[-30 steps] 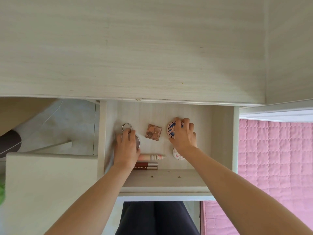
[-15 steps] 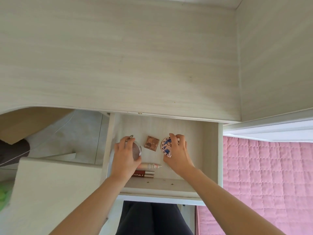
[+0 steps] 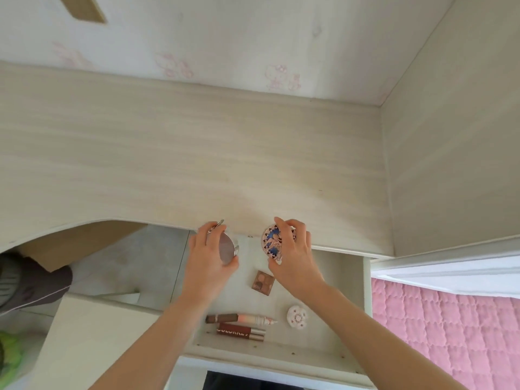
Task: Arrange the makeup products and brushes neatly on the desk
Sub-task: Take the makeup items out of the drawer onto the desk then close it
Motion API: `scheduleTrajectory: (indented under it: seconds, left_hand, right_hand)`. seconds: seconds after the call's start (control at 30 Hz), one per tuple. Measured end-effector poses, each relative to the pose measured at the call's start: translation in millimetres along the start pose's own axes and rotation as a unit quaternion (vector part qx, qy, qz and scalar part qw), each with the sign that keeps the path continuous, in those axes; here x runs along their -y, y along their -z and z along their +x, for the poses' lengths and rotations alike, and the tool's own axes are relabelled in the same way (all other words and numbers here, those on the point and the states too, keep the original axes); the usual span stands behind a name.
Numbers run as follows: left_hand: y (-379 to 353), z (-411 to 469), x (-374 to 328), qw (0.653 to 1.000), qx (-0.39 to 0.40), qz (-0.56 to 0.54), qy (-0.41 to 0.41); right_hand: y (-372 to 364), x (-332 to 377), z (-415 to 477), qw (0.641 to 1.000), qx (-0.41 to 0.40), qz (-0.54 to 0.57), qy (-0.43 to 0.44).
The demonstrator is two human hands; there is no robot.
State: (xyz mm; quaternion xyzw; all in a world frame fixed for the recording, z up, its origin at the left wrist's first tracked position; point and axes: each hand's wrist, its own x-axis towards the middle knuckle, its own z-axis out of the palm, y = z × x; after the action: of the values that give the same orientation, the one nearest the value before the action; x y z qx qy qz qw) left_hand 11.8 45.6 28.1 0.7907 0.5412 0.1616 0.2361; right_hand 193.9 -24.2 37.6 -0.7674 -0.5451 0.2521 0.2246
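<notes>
Desk [image 3: 197,164] of pale wood grain stretched wide under a wall [image 3: 253,38] with faint pink flowers, and a matching panel [image 3: 450,164] closed it off on the right, with a pink quilt [image 3: 450,333] showing below that. Under the front edge, the drawer [image 3: 353,291] stood open. Both hands were up at that edge and apart. The left hand [image 3: 208,260] curled round a silver compact [image 3: 229,247], thumb beneath and fingers over the top, the disc tilted. The right hand [image 3: 292,257] pinched a patterned compact [image 3: 271,243] by its rim, held on edge. Down in the drawer lay a palette [image 3: 263,283] between the wrists, a white case [image 3: 297,316] beside the right forearm, and two tubes [image 3: 239,318] side by side near the front wall. A ring [image 3: 218,223] atop the silver compact sat half behind fingers, the lower tube's lettering was too blurred to read, and a dark shape [image 3: 28,285] was cut off at the left.
</notes>
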Motion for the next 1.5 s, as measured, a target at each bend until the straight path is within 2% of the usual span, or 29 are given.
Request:
scheduleTrajectory:
  seconds: [0.33,0.53,0.77,0.97,1.5]
  left_hand:
    - [45.7,151.9,12.9,0.997,-0.011,0.054,-0.046]
    - [38.2,215.7,28.2,0.994,0.055,0.087,-0.026]
    - [20.8,230.1,40.9,0.985,0.13,0.111,-0.036]
    - [15.2,232.3,47.5,0.983,0.15,0.09,-0.055]
    - [14.7,272.7,58.3,0.987,0.114,0.097,-0.059]
  right_hand:
    - [12.5,37.9,129.7,0.998,0.011,-0.066,0.001]
    - [5.2,45.9,188.2,0.996,0.033,-0.08,-0.013]
    - [-10.0,41.5,204.1,0.993,0.055,-0.104,-0.033]
    - [-13.8,39.1,204.0,0.991,0.059,-0.115,-0.027]
    - [-17.9,58.9,253.4,0.99,0.072,-0.113,0.033]
